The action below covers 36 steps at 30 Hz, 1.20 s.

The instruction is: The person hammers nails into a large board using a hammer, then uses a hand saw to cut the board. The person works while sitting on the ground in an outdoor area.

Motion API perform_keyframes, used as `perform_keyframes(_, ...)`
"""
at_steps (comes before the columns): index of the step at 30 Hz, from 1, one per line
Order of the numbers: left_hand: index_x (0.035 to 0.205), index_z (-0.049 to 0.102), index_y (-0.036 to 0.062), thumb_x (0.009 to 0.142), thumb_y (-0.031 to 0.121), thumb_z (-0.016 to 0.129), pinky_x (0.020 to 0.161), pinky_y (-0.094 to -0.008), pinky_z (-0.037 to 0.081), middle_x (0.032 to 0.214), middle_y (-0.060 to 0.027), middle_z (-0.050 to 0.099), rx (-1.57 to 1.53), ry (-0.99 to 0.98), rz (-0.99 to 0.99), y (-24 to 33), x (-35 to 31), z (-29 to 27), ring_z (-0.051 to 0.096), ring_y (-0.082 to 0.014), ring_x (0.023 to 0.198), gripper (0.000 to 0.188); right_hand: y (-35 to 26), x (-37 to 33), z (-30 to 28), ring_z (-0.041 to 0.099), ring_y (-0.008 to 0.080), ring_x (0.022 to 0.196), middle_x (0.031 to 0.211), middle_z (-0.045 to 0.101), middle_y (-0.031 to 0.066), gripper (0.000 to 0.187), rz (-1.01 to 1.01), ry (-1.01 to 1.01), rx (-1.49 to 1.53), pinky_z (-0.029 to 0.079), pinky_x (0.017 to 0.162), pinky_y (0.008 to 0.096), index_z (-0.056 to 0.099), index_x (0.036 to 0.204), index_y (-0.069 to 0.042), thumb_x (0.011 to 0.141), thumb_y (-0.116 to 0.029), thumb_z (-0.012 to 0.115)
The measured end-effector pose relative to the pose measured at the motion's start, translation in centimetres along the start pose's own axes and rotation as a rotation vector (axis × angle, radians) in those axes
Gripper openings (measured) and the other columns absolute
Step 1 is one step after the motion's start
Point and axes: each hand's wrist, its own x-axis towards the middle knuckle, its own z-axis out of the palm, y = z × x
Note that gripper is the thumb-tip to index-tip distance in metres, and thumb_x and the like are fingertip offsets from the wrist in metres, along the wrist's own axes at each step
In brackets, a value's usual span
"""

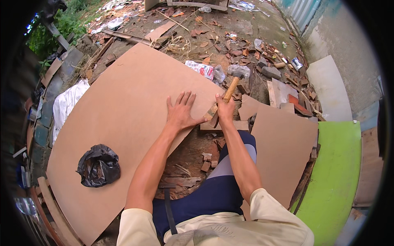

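Observation:
A large brown board (pixel 102 102), perhaps hardboard, lies in front of me and to my left. My left hand (pixel 180 112) rests flat on it near the right edge, fingers spread, the thumb reaching toward the edge. My right hand (pixel 226 110) is closed round the wooden handle of a hammer (pixel 232 88), its dark head pointing up and away from me. Just below that hand, a piece of wood (pixel 214 119) shows at the board's edge. An open black plastic bag (pixel 98 166) sits on the board with small brownish bits inside, too small to name.
To my right lie another brown board (pixel 283 143) and a bright green panel (pixel 332 164). Wood scraps (pixel 206 166) are on the ground between my legs. Farther off are a stone (pixel 271 73), dry leaves and litter. A grey wall (pixel 349 45) stands at the right.

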Motion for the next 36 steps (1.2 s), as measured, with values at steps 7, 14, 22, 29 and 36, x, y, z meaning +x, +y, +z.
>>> perform_keyframes(7,0.157,0.037,0.0175,0.063,0.078,0.073,0.114,-0.0747,0.012,0.166,-0.0071,0.030,0.070,-0.068,-0.036,0.2,0.4,0.4,0.025,-0.0295,0.153,0.117,0.2,-1.0,1.4,0.054,0.0084,0.078,0.087,0.057,-0.0029,0.026,0.242,-0.223,0.564,0.044,0.070,0.0261,0.056,0.100,-0.010,0.087,-0.008,0.078)
perform_keyframes(14,0.159,0.032,0.0199,0.064,0.069,0.077,0.114,-0.0759,0.011,0.168,-0.0083,0.025,0.017,-0.227,-0.075,0.7,1.6,-1.6,0.022,-0.0316,0.154,0.117,-0.3,-0.6,1.2,0.051,0.0063,0.072,0.083,0.052,-0.0051,0.024,0.078,-0.392,0.384,0.041,0.063,0.0249,0.058,0.098,-0.010,0.082,0.000,0.073)
perform_keyframes(22,0.160,0.025,0.0089,0.081,0.051,0.071,0.122,-0.0617,0.016,0.167,-0.0120,0.024,0.073,-0.038,-0.062,2.9,-1.9,0.8,0.023,-0.0316,0.154,0.101,1.0,0.2,1.6,0.052,0.0077,0.073,0.084,0.053,-0.0034,0.026,0.121,-0.337,0.432,0.043,0.066,0.0248,0.057,0.100,-0.009,0.080,0.001,0.072)
perform_keyframes(29,0.160,0.026,0.0080,0.081,0.034,0.074,0.122,-0.0582,0.020,0.165,-0.0112,0.030,0.116,-0.019,-0.042,3.7,-4.6,0.5,0.029,-0.0298,0.152,0.095,0.6,0.0,1.5,0.052,0.0086,0.074,0.083,0.055,-0.0027,0.020,0.095,-0.357,0.309,0.043,0.067,0.0260,0.058,0.098,-0.007,0.082,-0.002,0.070)
perform_keyframes(36,0.160,0.026,0.0069,0.084,0.044,0.071,0.124,-0.0540,0.020,0.165,-0.0133,0.030,0.020,0.032,-0.089,3.5,-6.2,0.6,0.027,-0.0297,0.153,0.096,0.2,-0.6,1.0,0.050,0.0083,0.070,0.077,0.053,-0.0034,0.015,0.016,-0.370,0.254,0.041,0.064,0.0273,0.058,0.091,-0.007,0.085,-0.007,0.072)
